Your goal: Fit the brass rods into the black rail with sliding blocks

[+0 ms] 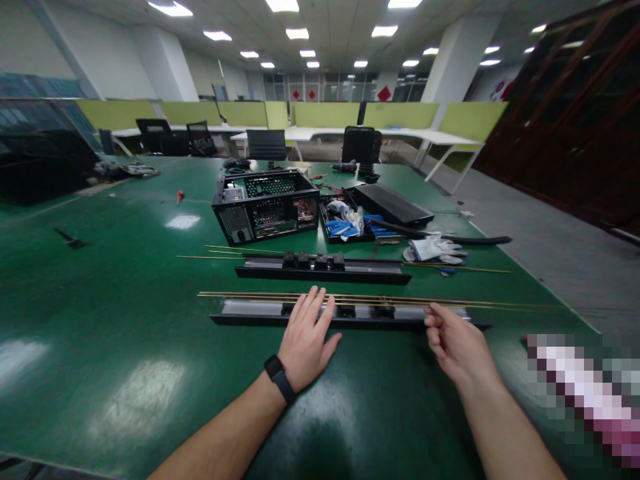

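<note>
My left hand (309, 337), with a dark watch on the wrist, lies over the nearer black rail (265, 321), its fingers stretched out and touching or just above several thin brass-coloured rods (240, 295). These rods run lengthwise above the rail, past its right end. My right hand (453, 340) is closed at the rail's right part, thumb and fingers pinched at a rod; the exact grip is partly hidden. Small black blocks (384, 309) sit in the pale channel of this rail. Behind it lies a second black rail (320, 274) with several black blocks on top.
An open black computer case (270, 207) stands at the back. To its right are a black tray (325, 230) with gloves, a black panel (393, 203), a dark tube (480, 239) and white-blue gloves (434, 248). More thin rods lie near the far rail on the green table (125, 320).
</note>
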{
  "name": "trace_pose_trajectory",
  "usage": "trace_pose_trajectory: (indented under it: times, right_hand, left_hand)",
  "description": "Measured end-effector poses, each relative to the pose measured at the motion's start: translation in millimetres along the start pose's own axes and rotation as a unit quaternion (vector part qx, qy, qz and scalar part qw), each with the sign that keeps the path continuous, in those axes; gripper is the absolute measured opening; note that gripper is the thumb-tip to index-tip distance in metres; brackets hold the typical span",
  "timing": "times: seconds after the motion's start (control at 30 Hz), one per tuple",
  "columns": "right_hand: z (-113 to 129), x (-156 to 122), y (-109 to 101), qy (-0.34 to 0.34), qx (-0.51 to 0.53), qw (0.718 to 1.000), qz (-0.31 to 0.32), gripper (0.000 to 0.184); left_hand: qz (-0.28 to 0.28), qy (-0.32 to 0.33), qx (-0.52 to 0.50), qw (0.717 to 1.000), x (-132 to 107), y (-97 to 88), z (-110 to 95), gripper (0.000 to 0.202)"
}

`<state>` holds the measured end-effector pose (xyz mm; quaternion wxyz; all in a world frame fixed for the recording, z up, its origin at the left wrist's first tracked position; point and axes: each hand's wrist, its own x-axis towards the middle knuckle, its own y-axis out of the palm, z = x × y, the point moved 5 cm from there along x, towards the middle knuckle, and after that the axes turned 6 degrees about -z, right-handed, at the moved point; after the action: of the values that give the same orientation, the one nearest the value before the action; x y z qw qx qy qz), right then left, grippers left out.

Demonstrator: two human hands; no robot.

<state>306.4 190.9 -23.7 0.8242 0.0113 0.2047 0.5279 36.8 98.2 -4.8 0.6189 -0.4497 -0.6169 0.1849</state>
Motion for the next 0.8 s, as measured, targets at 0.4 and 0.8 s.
trace_pose_trajectory:
  times: [0.4,0.8]
  right_hand:
    - [11.2,11.3,-18.6,-0.032,0.001,0.995,-0.097,0.012]
    - [-10.7,-10.9,14.5,-0.005,-0.071,0.99,0.121,0.037]
  left_hand:
    - [-0.005,0.001,0.0,1.0,-0.2,-0.7,0.1,0.065]
    - [0.0,0.003,0.007,1.0,0.8,0.3,-0.5,0.064]
